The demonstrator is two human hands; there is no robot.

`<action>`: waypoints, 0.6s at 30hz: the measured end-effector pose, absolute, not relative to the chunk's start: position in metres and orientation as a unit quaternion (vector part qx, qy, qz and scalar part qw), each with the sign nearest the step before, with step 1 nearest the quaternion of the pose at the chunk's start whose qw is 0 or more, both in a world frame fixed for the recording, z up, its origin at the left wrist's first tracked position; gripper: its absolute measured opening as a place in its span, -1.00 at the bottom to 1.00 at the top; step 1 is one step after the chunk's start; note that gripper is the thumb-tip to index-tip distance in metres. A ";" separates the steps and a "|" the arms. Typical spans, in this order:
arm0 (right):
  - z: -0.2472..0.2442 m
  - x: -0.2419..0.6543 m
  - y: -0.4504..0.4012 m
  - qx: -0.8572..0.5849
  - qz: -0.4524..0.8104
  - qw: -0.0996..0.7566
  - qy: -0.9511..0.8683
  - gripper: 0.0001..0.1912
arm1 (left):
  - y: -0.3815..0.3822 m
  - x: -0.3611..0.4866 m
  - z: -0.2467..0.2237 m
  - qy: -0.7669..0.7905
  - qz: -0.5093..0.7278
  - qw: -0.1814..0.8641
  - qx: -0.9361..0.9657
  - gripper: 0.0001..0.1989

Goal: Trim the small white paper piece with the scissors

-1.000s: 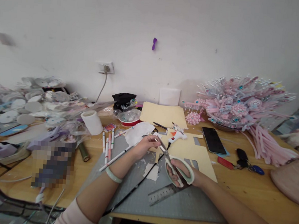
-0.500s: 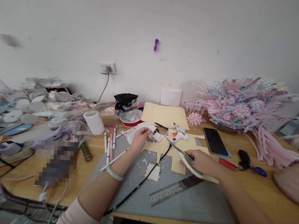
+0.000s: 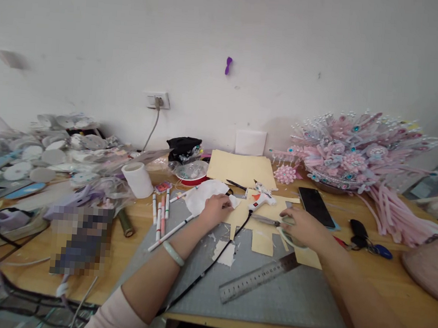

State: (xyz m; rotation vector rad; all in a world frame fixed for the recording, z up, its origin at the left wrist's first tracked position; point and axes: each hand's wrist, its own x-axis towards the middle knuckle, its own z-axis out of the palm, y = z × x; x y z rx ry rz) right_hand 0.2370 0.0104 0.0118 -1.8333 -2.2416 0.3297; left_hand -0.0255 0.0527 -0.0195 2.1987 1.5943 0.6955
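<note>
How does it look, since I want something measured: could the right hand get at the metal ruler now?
Probably yes: the metal ruler lies mostly bare on the grey mat, close to the right hand, though that hand appears to hold the scissors.

a pale grey wall (image 3: 138, 38) is rising behind the back edge of a wooden table (image 3: 119, 252), showing faint scuffs. a white socket (image 3: 165, 100) is sitting above the left half of that edge, its grey cord (image 3: 152, 129) hanging down toward it. a small purple piece (image 3: 228, 65) is clinging higher up, above the edge's middle. soft light is spreading across the wall.
</note>
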 end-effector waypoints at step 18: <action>0.002 0.191 -0.006 -0.496 0.140 0.235 -0.824 -0.86 | 0.066 -0.018 -0.032 0.541 0.243 0.196 0.781 -0.90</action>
